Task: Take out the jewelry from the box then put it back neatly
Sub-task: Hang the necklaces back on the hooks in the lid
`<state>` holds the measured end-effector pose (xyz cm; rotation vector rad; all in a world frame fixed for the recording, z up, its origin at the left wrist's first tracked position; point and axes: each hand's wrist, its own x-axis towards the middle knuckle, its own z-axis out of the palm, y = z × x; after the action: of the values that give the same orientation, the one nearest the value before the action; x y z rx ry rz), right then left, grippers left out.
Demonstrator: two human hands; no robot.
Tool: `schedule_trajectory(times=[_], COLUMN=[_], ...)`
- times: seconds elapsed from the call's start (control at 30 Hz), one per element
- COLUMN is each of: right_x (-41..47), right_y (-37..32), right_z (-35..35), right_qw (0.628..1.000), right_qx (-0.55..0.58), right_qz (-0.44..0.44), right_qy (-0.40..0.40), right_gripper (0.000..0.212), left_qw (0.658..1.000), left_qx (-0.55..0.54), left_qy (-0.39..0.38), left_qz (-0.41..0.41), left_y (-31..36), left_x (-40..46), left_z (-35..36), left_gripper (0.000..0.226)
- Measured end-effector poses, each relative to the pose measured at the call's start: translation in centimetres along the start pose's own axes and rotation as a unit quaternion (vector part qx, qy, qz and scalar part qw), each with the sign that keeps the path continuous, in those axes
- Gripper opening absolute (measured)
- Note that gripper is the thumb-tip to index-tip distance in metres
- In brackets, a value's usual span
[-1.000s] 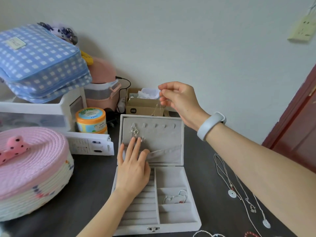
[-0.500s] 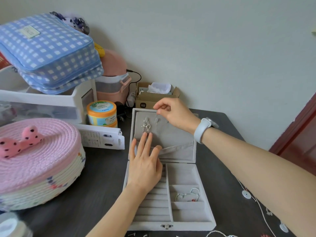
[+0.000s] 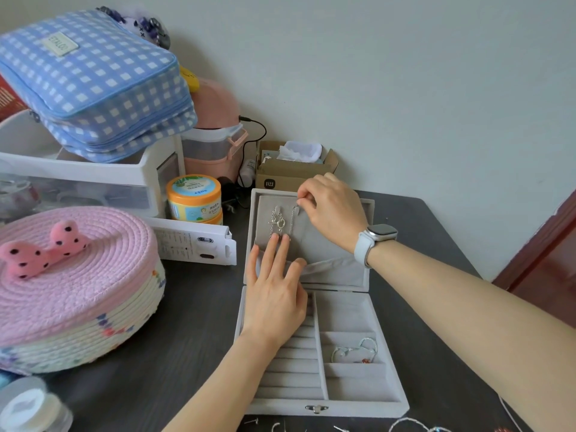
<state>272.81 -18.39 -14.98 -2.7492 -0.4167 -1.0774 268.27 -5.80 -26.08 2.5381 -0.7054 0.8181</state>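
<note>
— Fingers (image 3: 307,199) of the right hand (image 3: 333,210) are pinching a necklace (image 3: 293,221) at the jewelry box (image 3: 330,410) lid's hook; left hand (image 3: 274,294) is pressing flat below.
— Step?
— Rehanging, seemingly. Next: seating the chain, then letting go.

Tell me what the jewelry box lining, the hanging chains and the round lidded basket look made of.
Jewelry box lining: grey velvet-like fabric, matte and soft-looking. Hanging chains: silver-toned metal, probably; fine glinting links. Basket: coiled rope, likely cotton; visible spiral ridges, pink lid, cream sides.
</note>
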Motion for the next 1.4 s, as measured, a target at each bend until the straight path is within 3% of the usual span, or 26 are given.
schedule_trajectory(times=[0.17, 0.4, 0.6, 0.73, 0.83, 0.93, 1.03, 1.27, 1.4], right_x=[-1.4, -5.2, -11.3, -14.6, -16.3, -17.7, -18.5, -16.5, -15.5], right_y=[0.6, 1.3, 3.8, 7.1, 9.7, 12.1, 13.0, 13.7, 13.0], right_z=[0.4, -0.9, -4.2, -6.8, -7.9, -8.7, -8.7, -6.3, -5.3], right_qw=[0.999, 0.998, 0.995, 0.983, 0.953, 0.901, 0.873, 0.822, 0.813], right_qx=[-0.041, -0.024, -0.018, -0.029, -0.042, -0.079, -0.075, -0.015, 0.011], right_qz=[-0.025, -0.036, 0.042, 0.155, 0.28, 0.372, 0.405, 0.483, 0.511], right_qy=[-0.011, -0.052, -0.091, -0.089, -0.108, -0.21, -0.263, -0.3, -0.278], right_gripper=[0.008, 0.031, 0.04, 0.034, 0.027, 0.025, 0.031, 0.041, 0.026], left_qw=[1.0, 1.0, 0.999, 0.996, 0.978, 0.954, 0.95, 0.952, 0.953], left_qx=[0.0, 0.011, 0.027, -0.023, -0.052, -0.024, -0.003, 0.001, -0.005], left_qy=[-0.008, -0.029, -0.036, -0.082, -0.204, -0.297, -0.31, -0.304, -0.301], left_qz=[0.001, 0.005, 0.008, -0.006, -0.002, -0.017, -0.038, -0.033, -0.037], left_y=[0.0, 0.1, 0.9, 5.5, 9.6, 11.6, 11.7, 11.9, 11.8], left_x=[0.0, 0.0, 0.4, 1.1, 0.2, -0.9, -1.5, -1.8, -1.7], left_z=[-0.2, -0.3, -1.1, -2.0, -1.1, 0.5, 1.5, 1.2, 1.2], left_gripper=[0.037, 0.042, 0.044, 0.043, 0.049, 0.06, 0.062, 0.06, 0.06])
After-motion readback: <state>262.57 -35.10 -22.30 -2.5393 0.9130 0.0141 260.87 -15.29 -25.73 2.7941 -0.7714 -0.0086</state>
